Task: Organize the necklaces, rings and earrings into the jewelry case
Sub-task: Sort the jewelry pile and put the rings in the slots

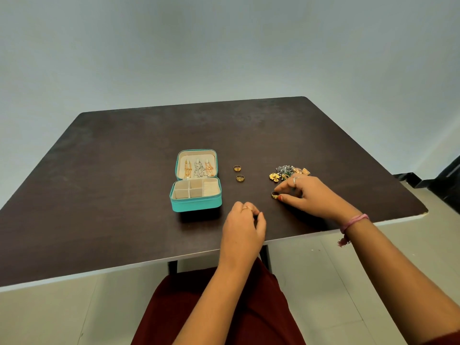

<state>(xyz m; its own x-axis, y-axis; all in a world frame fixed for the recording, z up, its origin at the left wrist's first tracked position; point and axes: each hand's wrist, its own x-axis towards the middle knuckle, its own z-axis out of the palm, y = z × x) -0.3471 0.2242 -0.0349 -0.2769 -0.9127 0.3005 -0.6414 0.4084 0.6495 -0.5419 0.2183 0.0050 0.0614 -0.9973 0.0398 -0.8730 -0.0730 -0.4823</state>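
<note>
While the left hand (245, 220) rests loosely curled and holding nothing on the worktop (112, 195) just nearer than the jewelry case (196, 206), the right hand (302, 192) pinches a gold ring (274, 194) between thumb and forefinger, right of the case. A clean lift probably means gripping the band by its sides, then carrying it left and pressing it into the ribbed ring roll (211, 188) beside the four bare-looking square compartments (188, 189). Farther right of the case lie two more rings (238, 173) and a heap of earrings (290, 171). Farthest, the case's lid (196, 164) holds three hung necklaces.
</note>
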